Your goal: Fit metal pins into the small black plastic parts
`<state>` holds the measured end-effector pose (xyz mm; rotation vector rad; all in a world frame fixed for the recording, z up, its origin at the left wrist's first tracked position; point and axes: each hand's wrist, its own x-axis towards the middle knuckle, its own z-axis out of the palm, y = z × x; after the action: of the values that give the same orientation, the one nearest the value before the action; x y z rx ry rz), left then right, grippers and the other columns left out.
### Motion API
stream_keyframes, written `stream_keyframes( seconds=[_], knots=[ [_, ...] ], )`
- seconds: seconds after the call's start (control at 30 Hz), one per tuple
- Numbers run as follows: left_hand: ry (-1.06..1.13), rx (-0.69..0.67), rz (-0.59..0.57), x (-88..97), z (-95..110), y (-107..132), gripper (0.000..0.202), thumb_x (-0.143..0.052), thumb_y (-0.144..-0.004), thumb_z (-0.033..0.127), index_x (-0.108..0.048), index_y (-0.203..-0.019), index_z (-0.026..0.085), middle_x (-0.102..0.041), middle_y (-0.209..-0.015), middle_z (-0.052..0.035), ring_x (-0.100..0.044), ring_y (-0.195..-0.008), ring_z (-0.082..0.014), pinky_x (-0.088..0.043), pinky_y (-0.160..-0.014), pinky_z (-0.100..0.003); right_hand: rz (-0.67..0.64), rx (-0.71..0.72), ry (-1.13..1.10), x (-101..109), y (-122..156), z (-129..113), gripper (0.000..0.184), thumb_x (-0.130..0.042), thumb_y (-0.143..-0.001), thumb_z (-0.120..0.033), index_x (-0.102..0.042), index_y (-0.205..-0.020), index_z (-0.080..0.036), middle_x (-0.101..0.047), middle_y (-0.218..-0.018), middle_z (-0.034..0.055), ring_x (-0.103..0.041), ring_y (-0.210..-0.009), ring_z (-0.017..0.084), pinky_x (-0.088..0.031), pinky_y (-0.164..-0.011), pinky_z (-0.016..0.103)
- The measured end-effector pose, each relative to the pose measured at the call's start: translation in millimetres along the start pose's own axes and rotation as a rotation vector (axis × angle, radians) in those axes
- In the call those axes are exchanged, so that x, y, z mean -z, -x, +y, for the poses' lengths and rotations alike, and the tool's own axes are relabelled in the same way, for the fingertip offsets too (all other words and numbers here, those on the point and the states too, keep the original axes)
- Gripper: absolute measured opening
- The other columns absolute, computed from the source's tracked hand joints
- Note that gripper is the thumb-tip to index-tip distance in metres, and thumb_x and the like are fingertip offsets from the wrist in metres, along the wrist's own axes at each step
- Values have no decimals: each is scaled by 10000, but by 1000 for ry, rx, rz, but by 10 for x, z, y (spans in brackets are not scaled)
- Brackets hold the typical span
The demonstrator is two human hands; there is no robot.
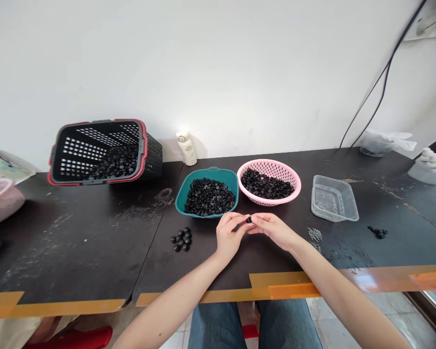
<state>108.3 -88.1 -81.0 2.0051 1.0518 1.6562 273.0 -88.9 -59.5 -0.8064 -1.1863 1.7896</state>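
Observation:
Between the fingertips of both hands is a small round black part (249, 220), partly covered by the fingers. My left hand (229, 233) pinches it from the left, and my right hand (272, 228) pinches it from the right. Just beyond the hands stand a teal basin (180, 196) heaped with small black round parts and a pink perforated basket (294, 180) with similar black pieces. Left of my left hand lies a group of several black round caps (181, 239). Small metal pins (315, 234) lie loose to the right of my right forearm.
A clear plastic tub (339, 203) with some pins stands at the right, near a small black pile (378, 232). A grey and red basket (154, 155) of black parts lies tipped at the left. A white bottle (187, 148) leans by the wall. Tape (232, 295) covers the front edge.

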Motion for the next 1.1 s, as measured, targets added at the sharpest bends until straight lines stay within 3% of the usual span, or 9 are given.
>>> stream_keyframes(
  seconds=[0.27, 0.6, 0.77, 0.9, 1.1],
  knots=[
    [10, -23, -27, 6, -27, 19, 175, -677, -780, 202, -711, -949, 237, -639, -828, -27, -608, -774, -145, -514, -697, -284, 85, 47, 8, 6, -19, 68, 260, -740, -723, -381, -737, -892, -183, -721, -837, 43, -653, -785, 149, -500, -844, 329],
    [15, 36, -89, -2, 8, -4, 188, -651, -808, 242, -682, -992, 220, -603, -831, -22, -580, -728, -121, -517, -685, -264, 77, 70, -137, -18, -50, 135, 178, -698, -784, -322, -732, -836, -155, -702, -797, 34, -634, -758, 125, -511, -806, 287],
    [-15, -5, -209, 23, -28, -44, 269, -591, -853, 241, -625, -1119, 237, -621, -963, -46, -601, -816, -137, -522, -767, -295, 20, -16, -183, 32, -67, 106, 177, -722, -763, -312, -720, -860, -164, -691, -822, 31, -633, -779, 130, -502, -851, 315],
    [-89, -63, -254, 57, -57, -77, 223, -575, -864, 262, -640, -1073, 220, -671, -957, -45, -612, -883, -164, -504, -820, -315, 22, -46, -131, 64, -72, 92, 222, -707, -772, -355, -708, -892, -168, -686, -838, 40, -633, -814, 143, -500, -857, 335],
    [-202, 76, -416, 206, 156, -38, 188, -532, -880, 281, -624, -1026, 205, -690, -946, -29, -637, -828, -159, -492, -762, -272, -12, -113, 86, 94, -42, 89, 285, -690, -767, -423, -696, -838, -147, -676, -839, 57, -626, -806, 150, -510, -804, 318]
  ],
)
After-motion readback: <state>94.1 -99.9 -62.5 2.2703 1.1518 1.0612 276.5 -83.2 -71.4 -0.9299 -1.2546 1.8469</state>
